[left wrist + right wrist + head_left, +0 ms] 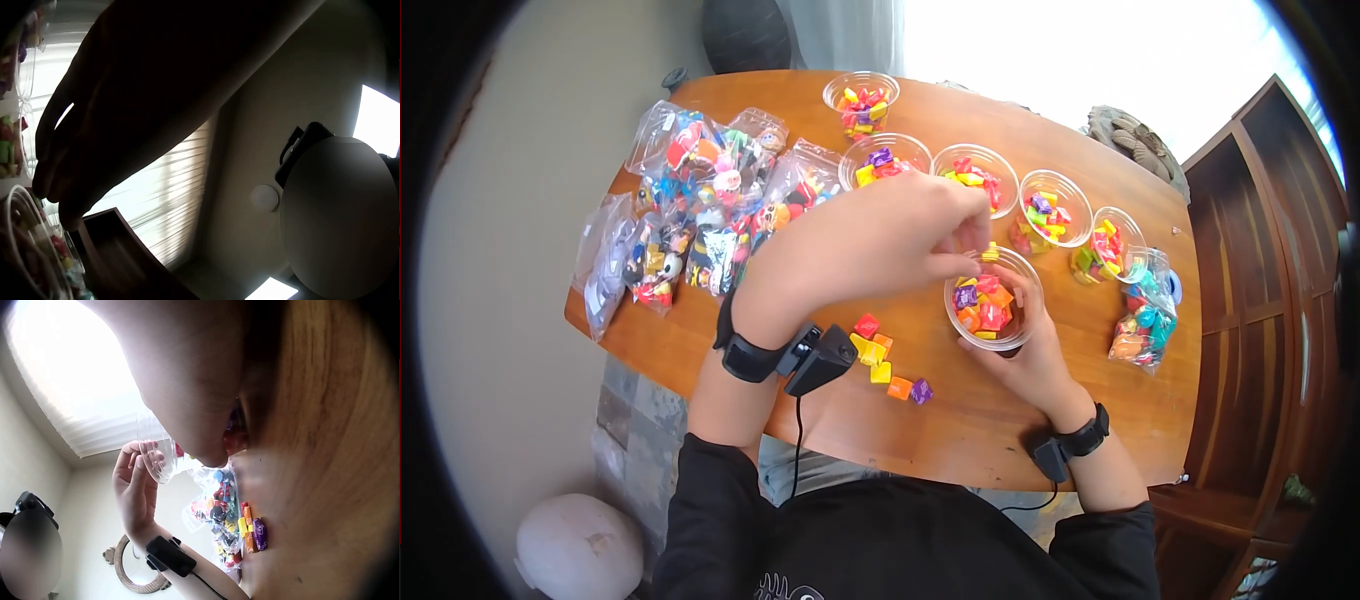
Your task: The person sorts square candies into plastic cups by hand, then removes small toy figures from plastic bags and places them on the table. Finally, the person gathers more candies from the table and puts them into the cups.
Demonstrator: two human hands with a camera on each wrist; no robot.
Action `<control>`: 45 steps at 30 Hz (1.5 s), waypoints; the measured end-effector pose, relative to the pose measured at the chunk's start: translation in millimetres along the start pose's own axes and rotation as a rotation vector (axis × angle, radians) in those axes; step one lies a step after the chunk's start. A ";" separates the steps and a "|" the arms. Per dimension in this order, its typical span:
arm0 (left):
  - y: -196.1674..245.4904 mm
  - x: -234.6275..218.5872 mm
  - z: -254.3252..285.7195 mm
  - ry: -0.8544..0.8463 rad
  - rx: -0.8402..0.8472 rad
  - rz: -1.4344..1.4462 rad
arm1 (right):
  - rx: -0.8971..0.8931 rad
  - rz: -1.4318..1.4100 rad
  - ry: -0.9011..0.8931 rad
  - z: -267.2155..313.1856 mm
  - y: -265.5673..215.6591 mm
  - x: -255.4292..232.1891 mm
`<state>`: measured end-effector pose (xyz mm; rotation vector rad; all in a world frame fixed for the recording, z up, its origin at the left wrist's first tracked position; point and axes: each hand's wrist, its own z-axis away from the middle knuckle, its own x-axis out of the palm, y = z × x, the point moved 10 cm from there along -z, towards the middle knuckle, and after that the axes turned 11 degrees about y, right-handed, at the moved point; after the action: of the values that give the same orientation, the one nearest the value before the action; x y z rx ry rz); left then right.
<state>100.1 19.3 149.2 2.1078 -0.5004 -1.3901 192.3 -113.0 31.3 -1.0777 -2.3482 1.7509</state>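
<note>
Checking the head view, I have the right hand [1034,364] gripping a clear plastic cup [1000,346], mouth up, at its ten o'clock. It lies at four o'clock from the left hand [905,232], whose grasp I cannot tell; loose wrapped candies [881,373] sit at the cup's eight o'clock.

Wooden shelves [1238,300] stand near what seems a carved ornament [1137,147].

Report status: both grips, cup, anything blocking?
Left grip at clear cup, hold unclear. Right grip holds cup, wrapped candies inside. Loose candies on table; nothing apparently blocking.
</note>
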 end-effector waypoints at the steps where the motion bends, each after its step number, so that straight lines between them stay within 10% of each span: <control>1: -5.6 -1.6 3.3 -0.008 -0.014 -0.040 | 0.003 -0.008 0.005 0.3 0.3 -0.3; 11: -42.5 38.1 91.1 -0.380 -0.223 -0.319 | 0.014 -0.040 0.007 0.4 0.3 0.1; 25: -20.4 23.0 67.8 -0.166 -0.056 -0.271 | 0.031 -0.015 0.007 0.1 2.6 -1.9; 31: 39.7 -23.3 27.7 0.259 0.167 -0.114 | 0.043 -0.011 0.009 3.1 7.8 -1.4; 45: -34.1 16.9 87.0 -0.168 -0.180 -0.300 | -0.034 0.117 -0.025 -1.4 -1.8 -4.1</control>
<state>26.8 14.4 88.9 1.9872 -0.1172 -1.7207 195.0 -114.2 34.9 -1.2295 -2.3831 1.7774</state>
